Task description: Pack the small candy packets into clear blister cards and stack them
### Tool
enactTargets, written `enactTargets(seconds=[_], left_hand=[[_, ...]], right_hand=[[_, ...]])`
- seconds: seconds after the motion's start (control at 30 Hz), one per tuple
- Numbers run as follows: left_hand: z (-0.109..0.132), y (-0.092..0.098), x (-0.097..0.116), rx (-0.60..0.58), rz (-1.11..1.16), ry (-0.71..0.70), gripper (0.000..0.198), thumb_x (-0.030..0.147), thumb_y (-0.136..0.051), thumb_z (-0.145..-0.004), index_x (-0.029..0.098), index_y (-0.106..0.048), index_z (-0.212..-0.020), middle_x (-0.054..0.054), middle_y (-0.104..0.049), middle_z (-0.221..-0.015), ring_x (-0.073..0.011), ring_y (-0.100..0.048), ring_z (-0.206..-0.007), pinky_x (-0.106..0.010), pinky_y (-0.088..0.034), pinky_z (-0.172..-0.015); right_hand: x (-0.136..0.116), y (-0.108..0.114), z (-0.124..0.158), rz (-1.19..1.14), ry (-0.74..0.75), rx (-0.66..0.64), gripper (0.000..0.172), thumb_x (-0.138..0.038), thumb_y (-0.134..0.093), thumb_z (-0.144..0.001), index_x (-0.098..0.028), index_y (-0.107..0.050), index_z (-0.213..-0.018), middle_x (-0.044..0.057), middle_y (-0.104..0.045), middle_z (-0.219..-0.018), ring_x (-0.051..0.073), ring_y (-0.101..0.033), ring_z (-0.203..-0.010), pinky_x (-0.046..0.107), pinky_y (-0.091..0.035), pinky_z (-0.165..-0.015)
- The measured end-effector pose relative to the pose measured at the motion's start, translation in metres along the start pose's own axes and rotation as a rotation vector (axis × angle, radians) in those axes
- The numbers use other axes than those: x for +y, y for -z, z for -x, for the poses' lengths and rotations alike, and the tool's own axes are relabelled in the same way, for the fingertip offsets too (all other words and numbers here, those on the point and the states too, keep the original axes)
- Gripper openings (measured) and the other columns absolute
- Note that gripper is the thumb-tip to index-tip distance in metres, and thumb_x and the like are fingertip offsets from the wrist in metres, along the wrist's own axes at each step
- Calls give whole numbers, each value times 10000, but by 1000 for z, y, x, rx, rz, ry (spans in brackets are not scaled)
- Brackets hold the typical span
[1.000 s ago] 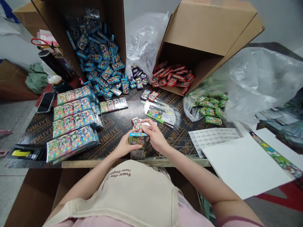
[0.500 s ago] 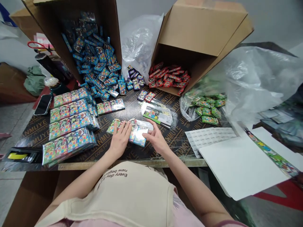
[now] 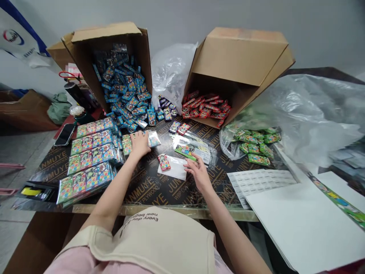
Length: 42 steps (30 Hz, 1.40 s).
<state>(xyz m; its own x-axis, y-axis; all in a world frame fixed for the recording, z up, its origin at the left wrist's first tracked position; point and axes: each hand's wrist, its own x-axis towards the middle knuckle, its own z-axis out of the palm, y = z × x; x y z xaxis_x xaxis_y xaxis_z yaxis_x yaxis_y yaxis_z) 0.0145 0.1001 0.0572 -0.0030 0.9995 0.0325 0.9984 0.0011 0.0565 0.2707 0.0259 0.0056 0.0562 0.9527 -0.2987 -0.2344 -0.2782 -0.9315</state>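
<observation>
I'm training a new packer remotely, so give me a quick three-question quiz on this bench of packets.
1. What colour are the small foil packets in the tilted brown cardboard box on the right of the view? A red, B blue, C green.
2. True or false: the small red-and-green card pack lies on a flat whitish plastic sleeve.
3. Which hand, left or right, is nearer that sleeve?

Key: 1 A; 2 true; 3 right.

Head-worn view, facing forward and down
</observation>
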Motion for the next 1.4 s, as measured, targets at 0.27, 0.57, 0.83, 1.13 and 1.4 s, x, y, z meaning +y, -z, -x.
enactTargets(seconds=[0.27,0.57,0.83,1.13,1.4], left_hand=[[-59,-42,-44,-89,200,-22,854,178,-782,-548,68,-422,-1314,-301,-435,-1340,-453,-375,-1278,-656,-222,-1016],[-58,-41,-29,39,318,-89,914,229,-782,-566,47,-373,-1363,-361,-280,-1443,-519,-231,-1348,-728,-131,-1003],[26,-44,31,-58,670,-284,704,382,-695,-753,166,-427,-1367,-206,-386,-1459,-329,-339,-1370,-552,-240,-1107],[73,-21,75,-482,1898,-100,864,746,-580,-632,150,-545,-1257,-161,-579,-1295,-334,-518,-1221,-473,-400,-1020],[107,-19,64,-678,2075,157,658,540,-630,-673,133,-604,-1189,-140,-703,-1051,-318,-627,-1043,-403,-496,-846]], right_hand=[[7,56,-46,835,438,154,431,-431,-674,-719,-178,-641,-1066,172,-559,-1269,333,-487,-1189,500,-408,-930],[-28,78,-108,1584,366,-195,900,-484,-796,-605,-205,-439,-1382,196,-492,-1313,354,-434,-1215,519,-255,-1012],[-51,73,-93,1302,542,54,337,-358,-663,-748,-148,-667,-1011,134,-622,-929,271,-553,-893,400,-379,-829],[-37,-23,6,389,228,-164,351,-543,-661,-720,-205,-582,-673,-16,-562,-540,141,-498,-483,270,-403,-511],[-39,-40,21,720,733,35,364,-456,-767,-659,-230,-624,-907,61,-632,-872,247,-576,-856,382,-449,-800]])
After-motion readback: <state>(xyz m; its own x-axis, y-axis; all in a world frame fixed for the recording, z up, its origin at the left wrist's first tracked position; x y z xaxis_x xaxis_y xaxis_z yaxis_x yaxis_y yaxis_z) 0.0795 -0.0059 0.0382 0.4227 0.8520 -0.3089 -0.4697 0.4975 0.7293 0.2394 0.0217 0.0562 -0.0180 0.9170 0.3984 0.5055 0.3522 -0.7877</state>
